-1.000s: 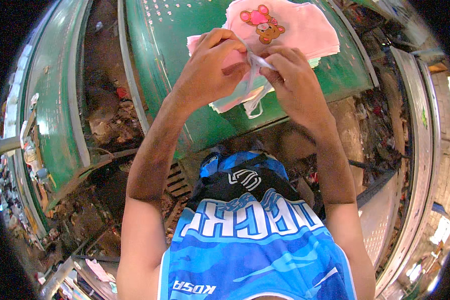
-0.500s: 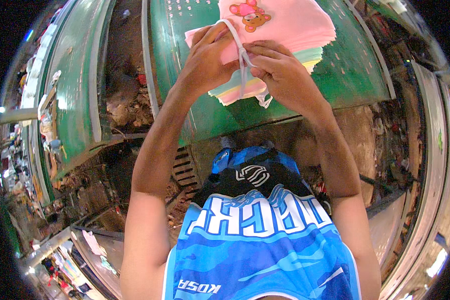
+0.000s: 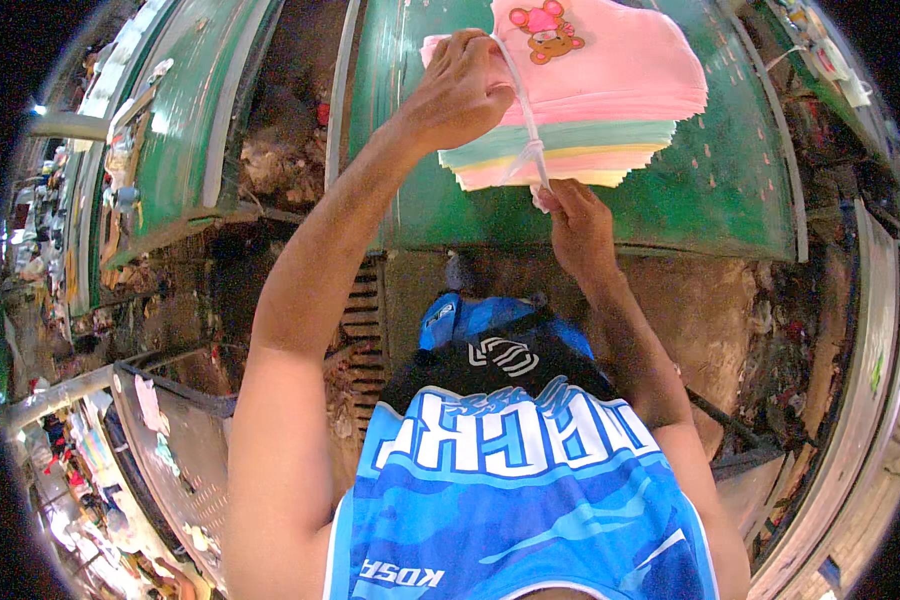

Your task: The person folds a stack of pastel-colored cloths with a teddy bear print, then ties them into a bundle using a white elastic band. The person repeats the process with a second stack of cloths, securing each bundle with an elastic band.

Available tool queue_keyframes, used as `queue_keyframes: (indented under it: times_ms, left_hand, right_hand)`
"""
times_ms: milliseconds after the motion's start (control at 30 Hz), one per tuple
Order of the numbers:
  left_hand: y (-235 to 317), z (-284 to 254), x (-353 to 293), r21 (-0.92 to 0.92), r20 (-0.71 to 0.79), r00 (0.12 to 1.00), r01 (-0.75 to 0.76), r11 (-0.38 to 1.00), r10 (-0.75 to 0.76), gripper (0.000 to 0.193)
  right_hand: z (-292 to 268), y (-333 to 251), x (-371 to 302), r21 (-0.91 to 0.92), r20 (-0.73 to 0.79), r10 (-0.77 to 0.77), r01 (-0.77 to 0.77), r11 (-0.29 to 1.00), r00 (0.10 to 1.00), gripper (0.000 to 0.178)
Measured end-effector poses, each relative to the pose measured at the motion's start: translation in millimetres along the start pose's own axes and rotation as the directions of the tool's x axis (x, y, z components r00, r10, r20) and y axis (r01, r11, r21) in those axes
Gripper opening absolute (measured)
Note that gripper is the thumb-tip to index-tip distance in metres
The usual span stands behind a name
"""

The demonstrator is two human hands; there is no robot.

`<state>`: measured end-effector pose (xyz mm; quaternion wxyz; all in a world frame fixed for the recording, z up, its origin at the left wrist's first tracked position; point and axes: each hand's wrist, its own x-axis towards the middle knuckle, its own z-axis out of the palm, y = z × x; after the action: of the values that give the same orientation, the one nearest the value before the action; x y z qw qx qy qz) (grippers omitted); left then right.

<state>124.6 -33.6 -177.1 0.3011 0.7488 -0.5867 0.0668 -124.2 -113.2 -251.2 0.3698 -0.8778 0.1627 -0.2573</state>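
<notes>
A thick stack of cut cloth pieces point(image 3: 620, 75) lies on a green table, pink on top with mint, yellow and peach layers below. A printed teddy bear shows on the uppermost piece. Around the stack's left part runs a white cloth strip point(image 3: 527, 108), knotted near the front edge. My left hand point(image 3: 460, 92) grips the narrow left end of the stack beside the strip, fingers bent over the top. In front of the stack, my right hand point(image 3: 583, 222) pinches the strip's loose end and holds it taut toward me.
The green table point(image 3: 710, 205) has a metal edge in front of me. Another green surface point(image 3: 185, 120) stands to the left, with a dark gap holding scraps point(image 3: 285, 155) between them. A slatted grate point(image 3: 362, 300) lies below, and a long rail point(image 3: 875, 300) runs along the right.
My right hand has moved from the knot toward me, drawing the strip's end out. My left hand remains at the stack's left end. The stack appears farther right and higher in view.
</notes>
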Motion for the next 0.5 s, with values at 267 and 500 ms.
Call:
queue_keyframes:
  times_ms: [267,500]
  left_hand:
    - [-28,-3,10,0.22,0.044,0.992,-0.126,0.967,0.12,0.061]
    - [-6,-22,15,0.118,0.132,0.98,-0.164,0.979,0.148,0.066]
  right_hand:
    - [92,48,27,-0.111,-0.054,0.072,-0.078,0.991,0.996,0.013]
    - [14,-22,-7,-0.236,0.145,0.18,-0.143,0.961,0.973,0.019]
